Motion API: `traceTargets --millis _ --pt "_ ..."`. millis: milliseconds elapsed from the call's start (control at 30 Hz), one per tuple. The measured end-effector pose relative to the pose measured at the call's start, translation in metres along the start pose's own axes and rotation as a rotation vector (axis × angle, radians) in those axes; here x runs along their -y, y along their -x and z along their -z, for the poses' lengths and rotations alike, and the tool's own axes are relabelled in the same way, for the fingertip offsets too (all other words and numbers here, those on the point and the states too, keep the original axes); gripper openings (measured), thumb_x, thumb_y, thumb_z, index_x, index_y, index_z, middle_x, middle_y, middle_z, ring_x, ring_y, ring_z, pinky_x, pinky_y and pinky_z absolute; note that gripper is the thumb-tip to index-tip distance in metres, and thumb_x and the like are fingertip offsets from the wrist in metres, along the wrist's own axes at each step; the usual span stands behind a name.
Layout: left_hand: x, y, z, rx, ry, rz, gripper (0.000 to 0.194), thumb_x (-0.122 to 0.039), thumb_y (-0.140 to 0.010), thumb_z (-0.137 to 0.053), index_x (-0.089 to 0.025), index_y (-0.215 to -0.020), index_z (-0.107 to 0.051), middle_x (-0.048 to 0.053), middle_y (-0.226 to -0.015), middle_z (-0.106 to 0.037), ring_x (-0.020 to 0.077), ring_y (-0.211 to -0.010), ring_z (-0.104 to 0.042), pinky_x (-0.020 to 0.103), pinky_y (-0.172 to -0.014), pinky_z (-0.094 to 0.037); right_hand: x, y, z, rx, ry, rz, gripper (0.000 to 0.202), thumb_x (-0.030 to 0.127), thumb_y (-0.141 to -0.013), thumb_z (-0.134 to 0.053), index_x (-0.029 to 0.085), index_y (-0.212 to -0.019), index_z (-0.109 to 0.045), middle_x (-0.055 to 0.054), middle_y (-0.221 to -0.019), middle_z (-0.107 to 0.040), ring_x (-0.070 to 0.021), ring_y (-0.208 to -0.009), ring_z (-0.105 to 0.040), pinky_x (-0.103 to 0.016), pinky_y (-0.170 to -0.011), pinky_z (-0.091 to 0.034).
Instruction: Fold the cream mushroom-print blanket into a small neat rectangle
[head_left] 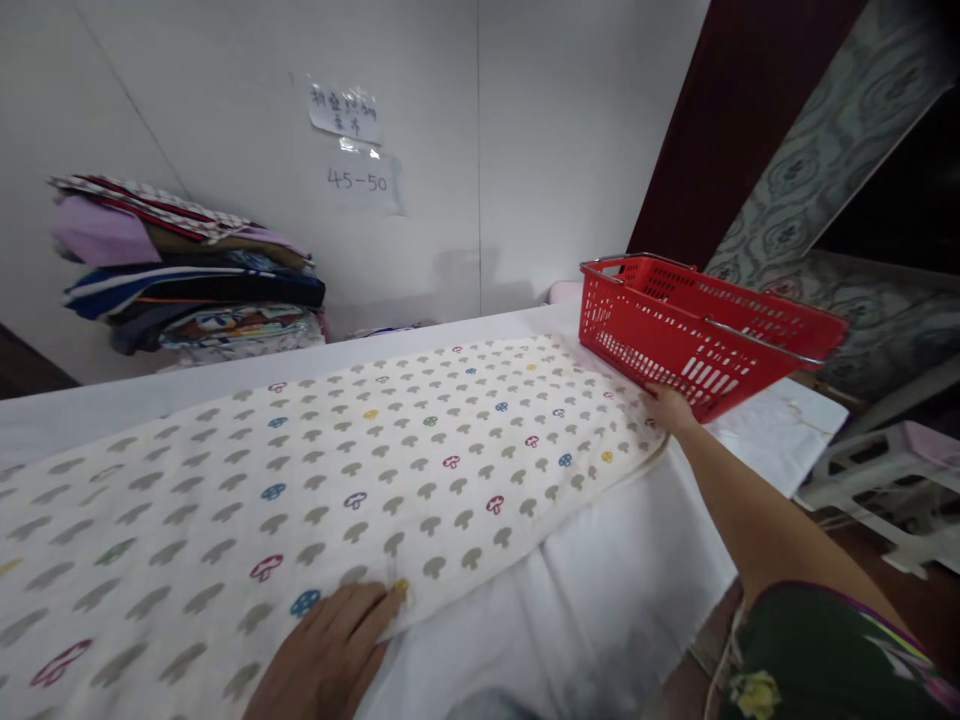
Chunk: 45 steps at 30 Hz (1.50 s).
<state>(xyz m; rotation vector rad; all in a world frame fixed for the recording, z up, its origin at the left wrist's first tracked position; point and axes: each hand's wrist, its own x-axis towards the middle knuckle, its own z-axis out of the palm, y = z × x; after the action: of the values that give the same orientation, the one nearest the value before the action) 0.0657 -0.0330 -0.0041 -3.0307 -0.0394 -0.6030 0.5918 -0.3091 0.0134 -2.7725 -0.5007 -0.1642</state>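
A long cream cloth (442, 470) printed with grey and coloured mushrooms lies spread over the white-covered table. Near its front edge, my left hand (330, 640) rests palm down on the fabric, fingers laid out and close together. My right hand (671, 405) reaches to the cloth's far right end, beside the red basket. Its fingers are bent at the cloth's edge and appear to pinch it; they are partly hidden. The red plastic basket (637, 320) with metal handles stands on the table just beyond that hand.
A pile of folded fabrics (202, 270) stands against the wall at the back left. Handwritten paper signs (356, 182) are taped to the wall. White plastic stools (885, 480) stand to the right of the table's corner. The white table cover (570, 600) hangs in front.
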Motion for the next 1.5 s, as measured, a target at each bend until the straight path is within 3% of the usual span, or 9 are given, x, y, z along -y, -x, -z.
traceTargets --millis 200,333,467,733,833,933,1100,1200,1500 --pt "-0.004 -0.003 -0.003 -0.027 0.058 -0.007 0.028 -0.039 -0.087 -0.045 -0.026 -0.103 -0.064 0.002 -0.097 -0.067 0.0184 -0.088 -0.062 0.030 -0.076 -0.050 -0.026 0.067 0.023 -0.075 -0.114 -0.051 0.030 0.025 -0.082 -0.043 0.016 -0.100 -0.066 -0.007 -0.100 -0.068 -0.0189 -0.091 -0.061 -0.026 -0.079 -0.045" --pt "-0.006 -0.007 -0.002 -0.026 0.142 0.052 0.029 -0.035 -0.089 -0.040 -0.025 -0.101 -0.065 0.002 -0.094 -0.067 0.0173 -0.087 -0.061 0.029 -0.075 -0.050 -0.029 0.095 0.020 0.001 -0.196 -0.117 0.030 0.035 -0.083 -0.044 0.015 -0.094 -0.064 -0.006 -0.081 -0.069 -0.0149 -0.065 -0.062 -0.024 -0.062 -0.048" --pt "-0.008 -0.013 0.001 0.004 0.204 0.137 0.030 -0.034 -0.089 -0.038 -0.023 -0.098 -0.066 0.003 -0.091 -0.066 0.0166 -0.084 -0.061 0.028 -0.074 -0.051 -0.025 0.100 0.010 0.076 -0.241 -0.222 0.036 0.046 -0.081 -0.048 0.013 -0.081 -0.062 -0.006 -0.063 -0.066 -0.0135 -0.047 -0.057 -0.024 -0.048 -0.046" --pt "-0.014 -0.012 0.001 -0.008 0.159 0.136 0.032 -0.033 -0.090 -0.037 -0.021 -0.099 -0.065 0.005 -0.092 -0.065 0.0189 -0.086 -0.059 0.032 -0.075 -0.050 -0.030 0.101 0.019 0.076 -0.172 -0.265 0.018 0.024 -0.077 -0.051 0.011 -0.078 -0.063 -0.010 -0.066 -0.066 -0.0187 -0.058 -0.061 -0.029 -0.054 -0.048" --pt "-0.016 -0.011 0.000 0.002 0.131 0.122 0.031 -0.031 -0.090 -0.037 -0.020 -0.100 -0.065 0.005 -0.092 -0.065 0.0195 -0.086 -0.059 0.033 -0.075 -0.049 -0.026 0.109 0.026 -0.006 -0.100 -0.173 0.024 0.024 -0.076 -0.051 0.012 -0.093 -0.063 -0.012 -0.084 -0.067 -0.0235 -0.081 -0.063 -0.034 -0.071 -0.048" --pt "-0.017 -0.013 0.002 0.026 0.139 0.130 0.031 -0.031 -0.090 -0.036 -0.021 -0.098 -0.065 0.005 -0.091 -0.065 0.0193 -0.084 -0.059 0.033 -0.074 -0.049 -0.017 0.121 0.027 -0.016 -0.086 -0.001 0.028 0.023 -0.078 -0.049 0.019 -0.103 -0.062 -0.008 -0.104 -0.063 -0.0210 -0.097 -0.058 -0.033 -0.085 -0.045" --pt "-0.015 -0.020 0.010 0.115 0.224 0.241 0.034 -0.034 -0.091 -0.033 -0.021 -0.099 -0.064 0.004 -0.094 -0.066 0.0184 -0.085 -0.060 0.032 -0.076 -0.048 0.004 0.142 0.017 0.058 -0.089 0.502 0.029 0.026 -0.077 -0.053 0.022 -0.103 -0.064 -0.007 -0.117 -0.058 -0.0217 -0.109 -0.051 -0.039 -0.095 -0.040" --pt "-0.012 -0.026 0.015 0.150 0.265 0.354 0.034 -0.035 -0.091 -0.031 -0.023 -0.101 -0.061 0.002 -0.098 -0.066 0.0176 -0.087 -0.060 0.030 -0.075 -0.047 0.021 0.153 0.014 0.127 -0.082 0.713 0.029 0.027 -0.079 -0.053 0.022 -0.106 -0.063 -0.008 -0.118 -0.058 -0.0229 -0.111 -0.049 -0.042 -0.097 -0.038" --pt "-0.015 -0.031 0.012 0.204 0.186 0.404 0.033 -0.030 -0.092 -0.032 -0.019 -0.104 -0.060 0.004 -0.096 -0.064 0.0185 -0.086 -0.060 0.030 -0.073 -0.046 0.052 0.166 0.008 -0.089 -0.003 0.794 0.025 0.025 -0.089 -0.041 0.018 -0.093 -0.065 -0.010 -0.095 -0.063 -0.0226 -0.090 -0.054 -0.036 -0.077 -0.046"
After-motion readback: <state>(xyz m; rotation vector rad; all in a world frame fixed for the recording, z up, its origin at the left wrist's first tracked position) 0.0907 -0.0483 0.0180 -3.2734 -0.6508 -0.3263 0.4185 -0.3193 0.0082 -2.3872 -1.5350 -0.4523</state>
